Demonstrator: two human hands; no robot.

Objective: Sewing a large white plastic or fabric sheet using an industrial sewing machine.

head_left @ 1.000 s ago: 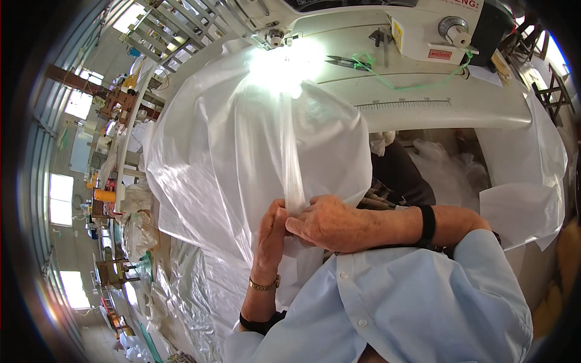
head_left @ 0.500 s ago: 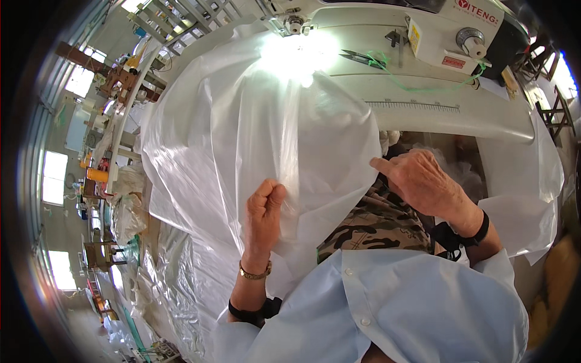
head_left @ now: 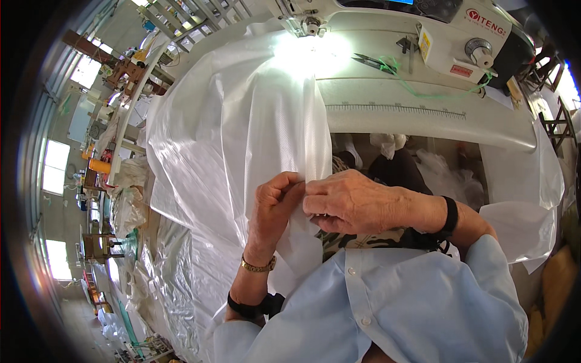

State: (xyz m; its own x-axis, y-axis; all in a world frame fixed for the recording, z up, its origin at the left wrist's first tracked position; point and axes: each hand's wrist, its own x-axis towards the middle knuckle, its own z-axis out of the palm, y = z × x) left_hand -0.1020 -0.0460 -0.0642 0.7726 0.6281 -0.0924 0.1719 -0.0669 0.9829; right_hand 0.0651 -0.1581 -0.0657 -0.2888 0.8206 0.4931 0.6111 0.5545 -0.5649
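A large white plastic-like sheet (head_left: 236, 121) drapes off the sewing machine's table and down over my lap. Its folded edge runs straight down from the bright light under the sewing machine head (head_left: 305, 18). My left hand (head_left: 275, 202) pinches this fold from the left. Close against it, my right hand (head_left: 348, 202) grips the same fold with bent fingers. The fingertips of both hands nearly meet, and the cloth between them is partly hidden. Glare washes out the needle area.
Black thread snips (head_left: 375, 63) lie on the machine bed (head_left: 423, 121), beside a loose green thread (head_left: 417, 91). A printed ruler scale (head_left: 399, 107) runs along the bed's near edge. More white sheeting (head_left: 520, 175) hangs at the right. Crumpled clear film (head_left: 181, 284) lies at the lower left.
My right hand has moved left from the sheet's right edge to meet my left hand. The sheet's right side is now folded inward, baring more of the bed. The view has shifted slightly.
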